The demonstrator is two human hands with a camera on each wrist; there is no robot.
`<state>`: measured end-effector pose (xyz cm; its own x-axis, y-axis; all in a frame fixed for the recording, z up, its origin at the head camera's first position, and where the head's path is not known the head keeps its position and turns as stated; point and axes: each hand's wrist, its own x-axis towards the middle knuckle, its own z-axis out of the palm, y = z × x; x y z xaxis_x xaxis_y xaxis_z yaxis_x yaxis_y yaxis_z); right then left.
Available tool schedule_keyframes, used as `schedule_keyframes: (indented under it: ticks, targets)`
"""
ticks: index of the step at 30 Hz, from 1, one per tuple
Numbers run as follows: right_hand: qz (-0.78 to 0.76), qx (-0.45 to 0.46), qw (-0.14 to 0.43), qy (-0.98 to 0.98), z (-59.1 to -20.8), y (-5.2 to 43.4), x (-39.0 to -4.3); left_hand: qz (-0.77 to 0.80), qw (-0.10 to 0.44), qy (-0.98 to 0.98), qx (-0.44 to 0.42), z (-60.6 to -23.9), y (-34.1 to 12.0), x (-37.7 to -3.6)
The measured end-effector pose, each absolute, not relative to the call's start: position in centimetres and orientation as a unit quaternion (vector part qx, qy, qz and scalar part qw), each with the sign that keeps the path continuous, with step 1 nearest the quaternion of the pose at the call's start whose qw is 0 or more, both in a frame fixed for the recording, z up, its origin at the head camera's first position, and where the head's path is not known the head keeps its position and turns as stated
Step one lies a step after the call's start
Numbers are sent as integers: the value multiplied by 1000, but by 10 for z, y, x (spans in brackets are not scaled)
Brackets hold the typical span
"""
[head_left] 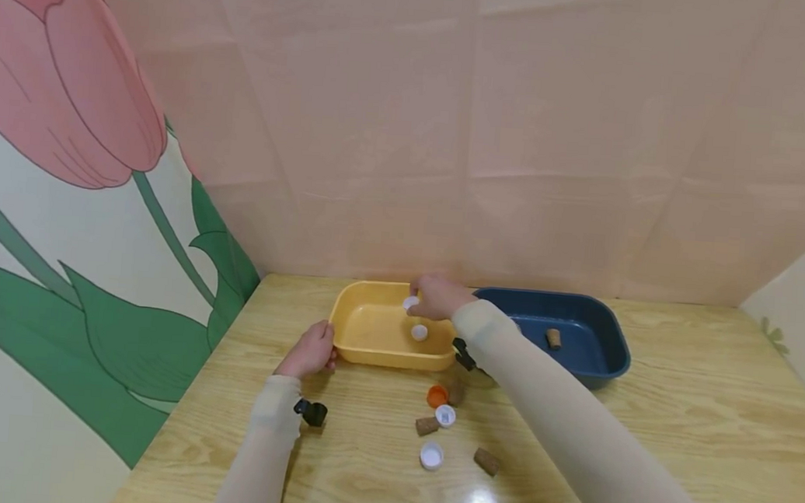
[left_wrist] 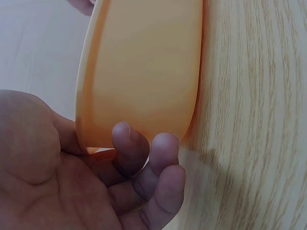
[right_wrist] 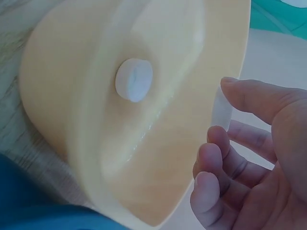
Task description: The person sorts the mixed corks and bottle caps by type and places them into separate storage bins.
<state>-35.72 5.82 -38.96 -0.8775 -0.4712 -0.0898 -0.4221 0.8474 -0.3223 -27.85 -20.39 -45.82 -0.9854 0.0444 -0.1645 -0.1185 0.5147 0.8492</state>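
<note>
My left hand (head_left: 311, 350) grips the left end of a yellow plastic basin (head_left: 374, 357). In the left wrist view its thumb is at the rim and its curled fingers lie against the outer wall. Over the basin's right half, my right hand (head_left: 439, 297) pinches a white bottle cap (right_wrist: 221, 112) between thumb and fingers. A second white bottle cap (head_left: 419, 332) lies on the basin floor below that hand; the right wrist view shows this lower cap (right_wrist: 134, 80) larger.
A dark blue basin (head_left: 616, 352) stands at the right with a cork (head_left: 554, 338) inside, partly behind my right forearm. On the table in front lie an orange cap (head_left: 437, 396), white caps (head_left: 432, 455) and corks (head_left: 487, 461). A pink-covered wall (head_left: 394, 165) rises behind.
</note>
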Motion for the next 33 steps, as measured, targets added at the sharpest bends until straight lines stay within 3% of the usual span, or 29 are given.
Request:
schedule_keyframes:
  ticks: [33]
  targets:
    - [-68,-261,104,957,-394,21,-376,498,80,863,-24,-458,-204,-278]
